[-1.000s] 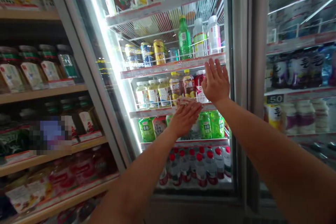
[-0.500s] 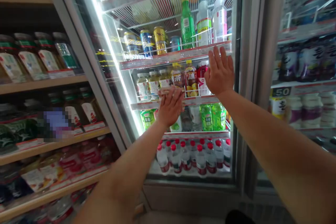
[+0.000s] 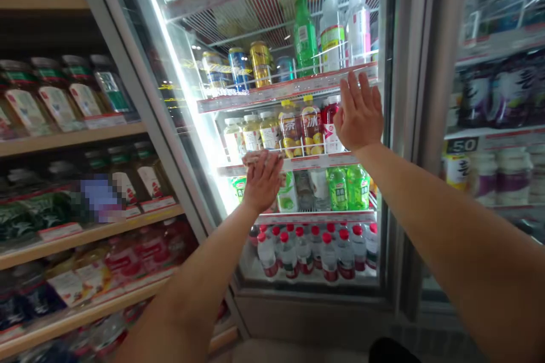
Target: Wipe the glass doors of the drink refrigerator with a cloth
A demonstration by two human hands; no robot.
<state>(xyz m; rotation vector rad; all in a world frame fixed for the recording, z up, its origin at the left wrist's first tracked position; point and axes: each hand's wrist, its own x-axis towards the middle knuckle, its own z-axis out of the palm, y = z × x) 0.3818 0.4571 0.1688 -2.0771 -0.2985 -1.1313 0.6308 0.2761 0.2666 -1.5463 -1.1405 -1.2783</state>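
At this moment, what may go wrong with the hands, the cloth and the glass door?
1. The cloth lies under the flat left hand, with its edge sticking out past the fingertips, so it might bunch up or slip out.
2. The bare right hand appears to rest flat on the glass door, with no cloth visible there, so it could leave finger marks.
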